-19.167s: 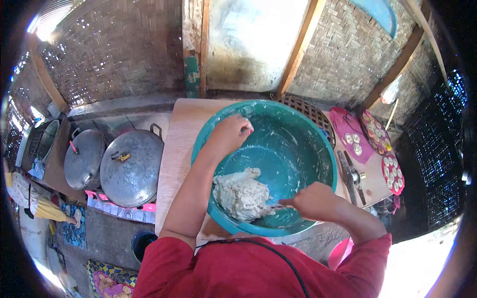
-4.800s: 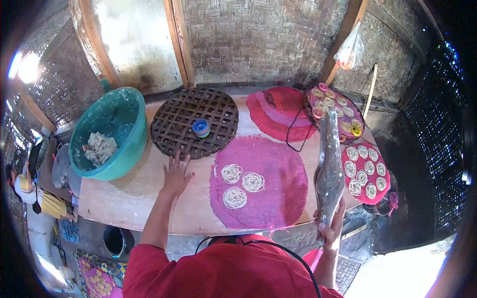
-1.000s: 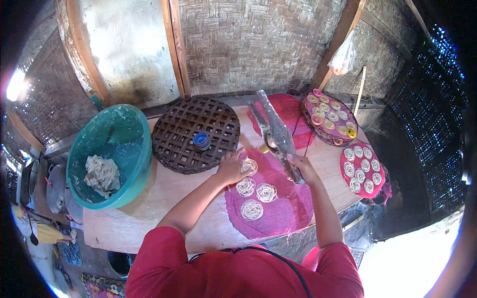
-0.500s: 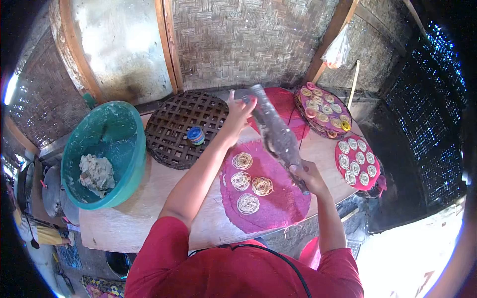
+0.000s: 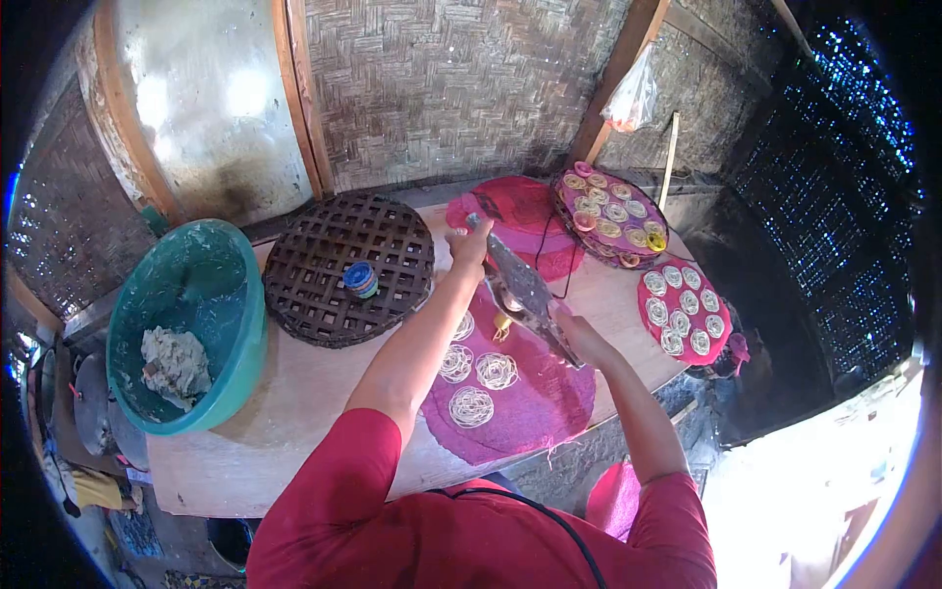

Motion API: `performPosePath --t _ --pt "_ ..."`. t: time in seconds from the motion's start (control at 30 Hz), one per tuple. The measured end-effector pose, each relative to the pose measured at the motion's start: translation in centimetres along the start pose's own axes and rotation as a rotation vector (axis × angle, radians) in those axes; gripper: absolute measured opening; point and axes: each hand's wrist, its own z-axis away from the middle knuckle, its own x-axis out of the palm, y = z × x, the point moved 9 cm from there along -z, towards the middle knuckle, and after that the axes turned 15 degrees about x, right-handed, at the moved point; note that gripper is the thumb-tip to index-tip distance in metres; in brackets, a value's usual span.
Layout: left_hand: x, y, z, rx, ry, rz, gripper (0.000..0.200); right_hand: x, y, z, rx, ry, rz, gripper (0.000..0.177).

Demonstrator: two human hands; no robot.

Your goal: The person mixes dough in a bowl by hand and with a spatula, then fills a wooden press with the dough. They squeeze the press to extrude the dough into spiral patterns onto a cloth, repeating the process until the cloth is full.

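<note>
My left hand [image 5: 471, 245] is closed around the upper end of a long grey noodle press [image 5: 528, 293]. Around the lower end of the same press my right hand [image 5: 581, 341] is closed. The press slants over a round magenta cloth [image 5: 549, 417] on the table. A short yellowish bunch of dough strands [image 5: 502, 327] hangs beneath its middle. On the cloth's left side lie several coiled noodle nests, one of them a pale nest [image 5: 471, 406] near the front; the arm and press partly hide the back of the cloth.
A green basin [image 5: 253, 339] with a lump of dough [image 5: 177, 365] stands left. Beside it a round lattice rack [image 5: 304, 299] bears a small blue-topped container [image 5: 360, 280]. At right are a tray of nests [image 5: 610, 211] and a red cloth with nests [image 5: 684, 314]. Red cloths [image 5: 515, 201] lie behind.
The press has come down lower over the cloth, and strands now show beneath it. Both hands have moved with it, still gripping its ends. The whole view has shifted slightly.
</note>
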Motion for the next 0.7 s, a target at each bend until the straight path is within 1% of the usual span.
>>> performPosePath --t 0.03,0.07,0.13,0.17,0.2,0.27,0.3,0.33,0.4,0.43,0.47,0.53,0.57,0.63,0.67,0.7 --pt "0.2 0.5 -1.4 0.145 0.031 0.046 0.043 0.4 -0.5 0.6 0.003 0.000 -0.003 0.070" --pt "0.1 -0.3 -2.6 0.141 0.029 0.042 0.043 0.9 -1.1 1.5 -0.013 -0.007 -0.030 0.070" --pt "1.0 0.5 -2.8 0.075 -0.208 0.049 0.076 1.1 -1.9 3.1 -0.026 -0.018 -0.060 0.071" --pt "0.9 0.5 -2.2 0.029 -0.244 0.093 0.077 1.0 -2.0 3.7 -0.019 -0.031 -0.039 0.071" --pt "0.3 1.4 -1.2 0.027 -0.243 0.090 0.077 1.0 -2.0 4.2 -0.013 -0.045 -0.019 0.071" --pt "0.6 3.4 2.4 -0.076 -0.320 0.206 0.075 -0.1 -1.9 5.0 0.000 -0.022 0.018 0.070" --pt "0.5 4.7 3.5 -0.031 -0.237 0.241 0.073 -0.6 -1.9 5.1 0.012 0.004 0.057 0.069" --pt "0.8 5.2 4.1 -0.031 -0.235 0.242 0.073 -0.8 -1.9 5.1 0.011 0.003 0.058 0.069" --pt "0.3 6.4 4.8 -0.019 -0.119 0.201 0.070 -1.8 -2.1 4.7 -0.004 0.082 0.122 0.069" --pt "0.2 7.3 5.0 -0.005 -0.106 0.181 0.068 -1.6 -2.0 4.4 -0.005 0.087 0.124 0.069" --pt "0.2 7.9 5.0 -0.004 -0.110 0.185 0.068 -1.3 -2.1 4.0 -0.042 0.109 0.083 0.070" --pt "0.8 9.2 3.0 0.218 -0.193 0.154 0.066 -0.5 -3.0 4.5 -0.084 0.137 0.042 0.070" --pt "1.2 8.1 2.2 0.149 -0.203 0.213 0.064 0.2 -3.9 5.4 -0.125 0.126 0.001 0.070" --pt "0.7 8.0 2.0 0.170 -0.210 0.192 0.065 1.0 -5.7 7.9 -0.187 0.108 -0.026 0.071" --pt "0.4 8.0 2.0 0.187 -0.214 0.173 0.065 0.9 -5.4 7.9 -0.189 0.107 -0.029 0.071" --pt "0.2 8.2 2.3 0.208 -0.240 0.182 0.066 0.7 -4.3 7.5 -0.132 0.085 -0.044 0.064"
